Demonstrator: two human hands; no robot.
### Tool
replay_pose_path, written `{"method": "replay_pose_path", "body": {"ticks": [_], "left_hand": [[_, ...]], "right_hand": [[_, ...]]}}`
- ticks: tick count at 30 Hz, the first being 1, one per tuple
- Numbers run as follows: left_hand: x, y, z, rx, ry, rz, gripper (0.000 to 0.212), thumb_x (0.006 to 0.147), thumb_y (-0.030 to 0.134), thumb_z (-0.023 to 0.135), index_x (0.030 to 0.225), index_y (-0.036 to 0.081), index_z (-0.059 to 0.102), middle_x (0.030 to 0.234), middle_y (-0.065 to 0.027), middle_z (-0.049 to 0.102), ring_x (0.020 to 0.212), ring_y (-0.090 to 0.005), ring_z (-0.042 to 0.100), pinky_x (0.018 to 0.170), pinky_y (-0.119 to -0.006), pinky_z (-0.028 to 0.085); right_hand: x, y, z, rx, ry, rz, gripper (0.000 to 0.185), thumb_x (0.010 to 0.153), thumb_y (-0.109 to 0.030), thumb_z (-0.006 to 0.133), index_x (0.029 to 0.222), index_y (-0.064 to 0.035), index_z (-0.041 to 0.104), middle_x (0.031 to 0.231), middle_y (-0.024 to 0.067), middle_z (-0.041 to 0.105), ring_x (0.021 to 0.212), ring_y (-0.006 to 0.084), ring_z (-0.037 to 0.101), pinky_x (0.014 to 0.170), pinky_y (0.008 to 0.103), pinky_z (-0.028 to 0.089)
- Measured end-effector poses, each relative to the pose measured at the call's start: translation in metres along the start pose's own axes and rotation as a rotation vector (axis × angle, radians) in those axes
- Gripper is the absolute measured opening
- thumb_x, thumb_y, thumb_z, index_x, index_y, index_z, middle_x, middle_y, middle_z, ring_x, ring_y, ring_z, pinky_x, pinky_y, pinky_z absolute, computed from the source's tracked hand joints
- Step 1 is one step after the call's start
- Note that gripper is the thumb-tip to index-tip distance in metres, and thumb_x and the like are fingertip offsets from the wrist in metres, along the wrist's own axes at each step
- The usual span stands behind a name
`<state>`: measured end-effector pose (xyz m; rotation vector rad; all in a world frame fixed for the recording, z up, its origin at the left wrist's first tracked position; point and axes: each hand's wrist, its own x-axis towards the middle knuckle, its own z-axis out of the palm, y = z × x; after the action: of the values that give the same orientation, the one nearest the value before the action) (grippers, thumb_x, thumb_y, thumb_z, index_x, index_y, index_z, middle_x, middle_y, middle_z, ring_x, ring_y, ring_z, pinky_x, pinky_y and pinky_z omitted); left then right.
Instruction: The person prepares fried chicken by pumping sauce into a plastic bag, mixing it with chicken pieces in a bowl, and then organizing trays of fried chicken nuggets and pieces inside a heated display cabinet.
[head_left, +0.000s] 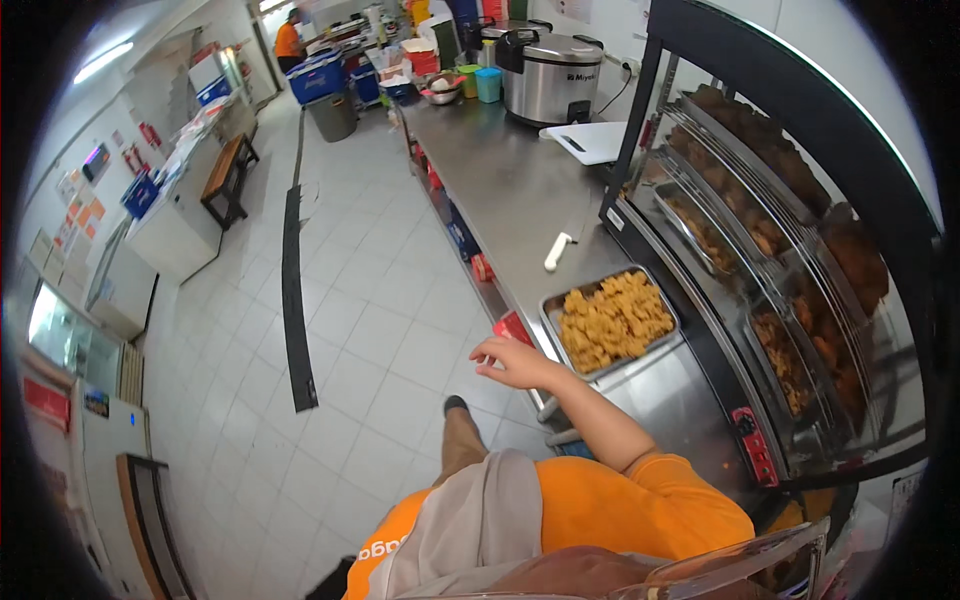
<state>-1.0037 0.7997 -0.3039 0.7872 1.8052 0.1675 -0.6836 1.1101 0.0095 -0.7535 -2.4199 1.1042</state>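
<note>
My right hand (511, 363) hangs in the air over the front edge of the steel counter, its fingers loosely curled and apart, holding nothing. Just to its right, a metal tray (671, 343) heaped with golden fried pieces (616, 319) rests on the counter, near my forearm. Beyond the tray lies a knife with a white handle (557, 252), its blade hard to make out. A glass-sided display warmer (622, 169) at the right holds racks and trays of browned fried food (780, 337). My left hand is out of view.
The steel counter (487, 165) carries a white cutting board (592, 142), a large rice cooker (551, 79) and plastic containers (488, 85). A blue cooler (316, 77) sits on a grey bin (332, 118). A person in orange (288, 41) stands far back. A wooden bench (225, 169) is at left.
</note>
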Motion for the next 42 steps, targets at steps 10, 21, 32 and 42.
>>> {"method": "replay_pose_path", "body": {"ticks": [10, 21, 32, 42], "left_hand": [[0.183, 0.315, -0.173, 0.248, -0.369, 0.455, 0.03, 0.08, 0.025, 0.061, 0.097, 0.001, 0.065, 0.09, -0.0126, 0.066, 0.093, -0.0238, 0.059, 0.083, -0.039, 0.046], [0.317, 0.575, -0.283, 0.314, -0.435, 0.576, 0.03, 0.078, 0.026, 0.063, 0.095, 0.0, 0.065, 0.089, -0.0133, 0.065, 0.099, -0.0261, 0.058, 0.087, -0.041, 0.045], [0.376, 0.74, -0.392, 0.381, -0.399, 0.634, 0.031, 0.076, 0.026, 0.064, 0.094, 0.0, 0.064, 0.088, -0.014, 0.064, 0.105, -0.0283, 0.056, 0.091, -0.044, 0.043], [0.339, 0.857, -0.414, 0.571, -0.595, 1.455, 0.032, 0.074, 0.027, 0.065, 0.092, 0.0, 0.064, 0.088, -0.0146, 0.063, 0.11, -0.0303, 0.055, 0.095, -0.046, 0.041]], "right_hand": [[0.133, 0.143, -0.131, 0.015, 0.437, 0.439, 0.028, 0.084, -0.02, 0.061, 0.105, -0.0011, 0.061, 0.102, 0.0153, 0.059, 0.083, 0.0252, 0.061, 0.075, 0.0346, 0.049], [0.307, 0.367, -0.26, -0.118, 0.809, 0.558, 0.049, 0.081, -0.013, 0.062, 0.126, -0.0025, 0.048, 0.131, 0.0178, 0.04, 0.1, 0.0291, 0.053, 0.086, 0.037, 0.047], [0.463, 0.511, -0.4, -0.514, 0.669, 1.103, 0.045, 0.078, -0.005, 0.054, 0.119, 0.0128, 0.049, 0.152, 0.0204, 0.005, 0.117, 0.0412, 0.045, 0.097, 0.044, 0.043], [0.488, 0.51, -0.386, -0.455, 0.539, 0.998, 0.038, 0.075, -0.007, 0.051, 0.111, 0.007, 0.052, 0.118, 0.0277, 0.051, 0.109, 0.0382, 0.052, 0.098, 0.0422, 0.04]]}}
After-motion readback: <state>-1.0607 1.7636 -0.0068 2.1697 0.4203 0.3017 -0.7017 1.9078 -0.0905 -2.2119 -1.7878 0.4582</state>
